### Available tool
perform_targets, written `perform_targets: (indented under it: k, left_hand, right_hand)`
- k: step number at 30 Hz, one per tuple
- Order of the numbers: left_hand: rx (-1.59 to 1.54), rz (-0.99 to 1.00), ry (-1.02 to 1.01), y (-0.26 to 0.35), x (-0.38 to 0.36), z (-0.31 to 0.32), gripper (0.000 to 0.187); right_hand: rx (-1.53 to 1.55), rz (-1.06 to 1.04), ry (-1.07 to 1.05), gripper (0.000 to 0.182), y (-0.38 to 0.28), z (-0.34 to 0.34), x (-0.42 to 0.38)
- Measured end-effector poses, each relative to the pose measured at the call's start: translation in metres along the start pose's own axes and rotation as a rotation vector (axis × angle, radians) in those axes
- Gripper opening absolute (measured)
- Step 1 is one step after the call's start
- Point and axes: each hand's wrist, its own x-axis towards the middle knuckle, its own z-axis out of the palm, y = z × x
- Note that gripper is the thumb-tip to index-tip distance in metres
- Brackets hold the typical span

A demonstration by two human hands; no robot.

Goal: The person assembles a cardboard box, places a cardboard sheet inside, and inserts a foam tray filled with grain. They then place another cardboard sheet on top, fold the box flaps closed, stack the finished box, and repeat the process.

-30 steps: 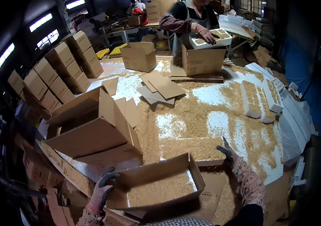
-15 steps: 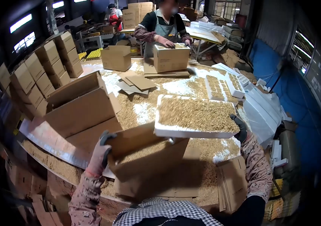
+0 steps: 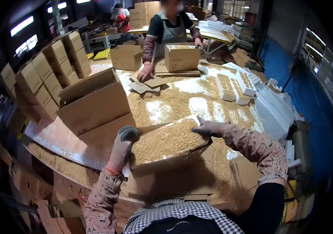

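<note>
Tray between hands; right fingers clamped on its end; left fingers clamped on box.

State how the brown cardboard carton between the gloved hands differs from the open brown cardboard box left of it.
A chaff-covered white foam tray sits at the carton's mouth; the box shows none. The left hand grips the carton; no hand holds the box. The carton looks smaller than the box. Both are brown cardboard.

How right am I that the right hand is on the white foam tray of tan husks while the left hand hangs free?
Not quite: the head view shows the left hand holding the brown cardboard box, not free. The right hand is on the white foam tray of tan husks.
</note>
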Motion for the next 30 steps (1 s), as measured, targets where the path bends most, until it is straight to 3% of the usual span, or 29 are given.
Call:
perform_targets:
  k: [1,3,4,6,9,10,13,14,15,18,19,21,23,24,25,27,30]
  left_hand:
    - [-0.065,-0.013,0.004,-0.001,-0.001,-0.003,0.035]
    - [-0.090,0.016,-0.100,-0.001,-0.006,-0.008,0.042]
    - [-0.132,-0.013,-0.100,0.004,-0.007,-0.006,0.045]
    - [-0.133,-0.032,-0.048,0.006,-0.006,-0.004,0.049]
    - [-0.035,0.002,-0.036,-0.013,-0.002,-0.022,0.050]
    - [0.257,0.137,-0.012,-0.036,0.001,-0.045,0.050]
    - [0.045,-0.069,0.091,-0.046,-0.003,-0.049,0.047]
    - [0.217,-0.050,0.123,-0.024,-0.001,-0.034,0.047]
    - [0.295,-0.004,0.122,-0.027,0.001,-0.032,0.045]
    - [0.187,-0.143,0.146,-0.017,0.005,-0.026,0.040]
    - [0.310,-0.107,0.108,-0.019,0.005,-0.033,0.040]
    - [0.109,-0.111,0.177,-0.029,0.002,-0.032,0.040]
    - [-0.014,-0.151,0.178,-0.032,0.005,-0.036,0.030]
    - [0.023,-0.312,0.187,-0.009,0.003,-0.026,0.043]
    - [-0.131,-0.335,0.203,-0.014,0.003,-0.027,0.039]
    - [-0.070,-0.251,0.175,-0.018,0.007,-0.033,0.039]
    - [-0.153,-0.321,0.180,-0.020,0.010,-0.038,0.043]
  right_hand:
    - [-0.451,-0.004,0.105,0.082,0.002,0.007,0.021]
    - [-0.974,0.061,-0.001,0.061,0.007,0.019,0.050]
    - [-0.945,0.078,0.016,0.061,0.000,0.026,0.051]
    - [-1.292,0.017,-0.340,0.047,-0.010,0.034,0.049]
    - [-1.192,0.003,-0.299,0.042,-0.041,0.031,0.052]
    - [-1.166,-0.021,-0.288,0.040,-0.060,0.028,0.060]
    - [-1.078,-0.088,-0.293,0.034,-0.112,0.027,0.089]
    - [-0.907,-0.136,-0.368,0.032,-0.143,0.009,0.109]
    - [-0.742,-0.137,-0.308,0.030,-0.144,0.001,0.158]
    - [-0.688,-0.314,-0.087,0.032,-0.155,0.006,0.292]
    - [-0.692,-0.296,-0.018,0.036,-0.145,0.021,0.353]
    - [-0.764,-0.291,0.110,0.042,-0.149,0.056,0.427]
    - [-0.655,-0.218,0.244,0.053,-0.159,0.093,0.451]
    - [-0.779,-0.077,0.377,0.080,-0.147,0.120,0.486]
    - [-0.730,0.022,0.348,0.084,-0.143,0.131,0.511]
    - [-0.509,0.164,0.384,0.084,-0.142,0.132,0.505]
    - [-0.491,0.146,0.529,0.078,-0.086,0.113,0.567]
